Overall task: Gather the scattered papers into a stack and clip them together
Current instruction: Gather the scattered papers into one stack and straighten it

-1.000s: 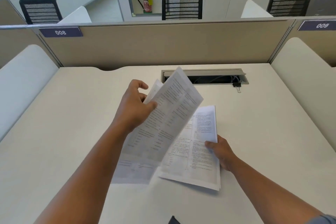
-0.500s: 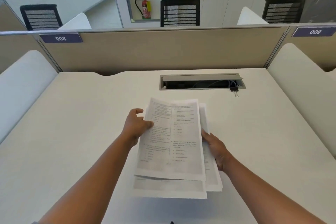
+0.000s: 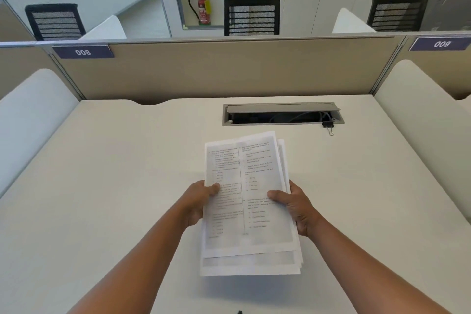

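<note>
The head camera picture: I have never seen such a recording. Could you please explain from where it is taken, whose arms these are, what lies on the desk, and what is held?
There is no machine here. A person wears one wide camera on the head, which looks forward and down, so the two bare arms reaching in from below are that person's own.

The left hand and the right hand each hold one side of a stack of printed papers, thumbs on top. The sheets are not yet even: their edges stick out at the bottom and right.

The white desk carries a small black binder clip, apart from the papers, beside the open cable tray. Behind stands a beige partition with label 008; beyond are chairs and a fire extinguisher.
</note>
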